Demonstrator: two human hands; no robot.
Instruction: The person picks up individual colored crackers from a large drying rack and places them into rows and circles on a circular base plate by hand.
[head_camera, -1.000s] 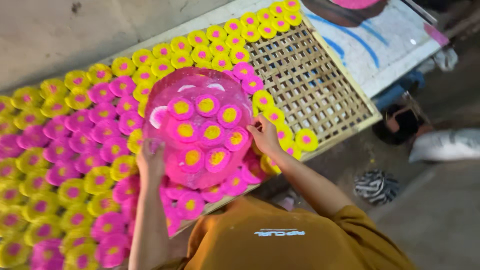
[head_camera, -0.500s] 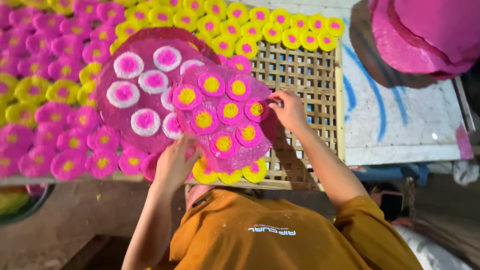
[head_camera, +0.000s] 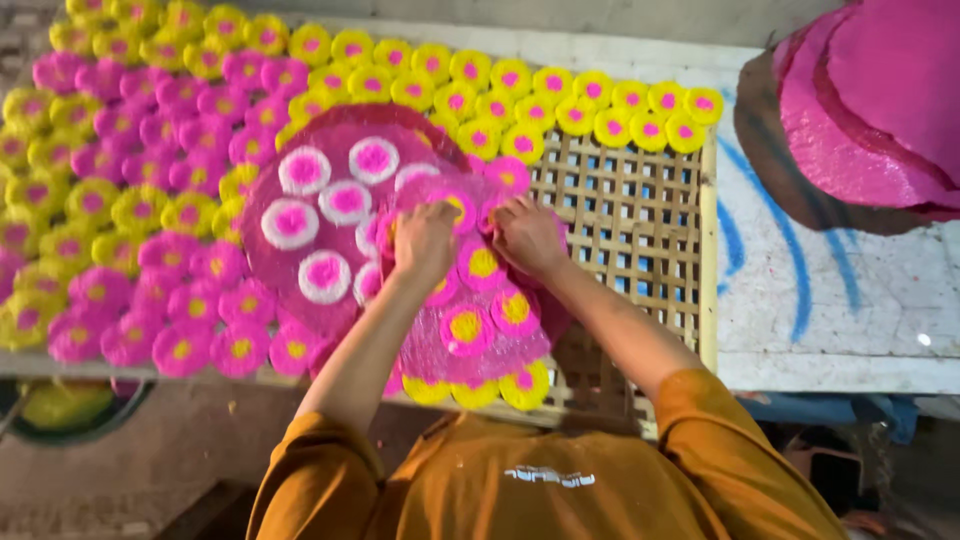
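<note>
A round pink plate (head_camera: 470, 350) carrying several pink discs with yellow centres lies on the bamboo lattice rack (head_camera: 640, 220), near its front edge. My left hand (head_camera: 425, 240) and my right hand (head_camera: 527, 235) rest side by side at the plate's far edge. The fingers of each are bent down onto a small disc: the left on a pink-and-yellow disc (head_camera: 455, 207), the right on a pink disc (head_camera: 497, 212). Partly under this plate, to the left, sits a second pink plate (head_camera: 290, 270) with several white-rimmed pink discs.
Rows of yellow and pink discs (head_camera: 130, 200) cover the rack's left part and far edge. A stack of large pink round plates (head_camera: 870, 110) stands at the top right, above a white board with blue lines (head_camera: 800, 280). A green bowl (head_camera: 60, 405) sits below the rack, at the left.
Both hands have left the plate's side edges and come together at its far edge, onto single discs. The view has shifted slightly.
</note>
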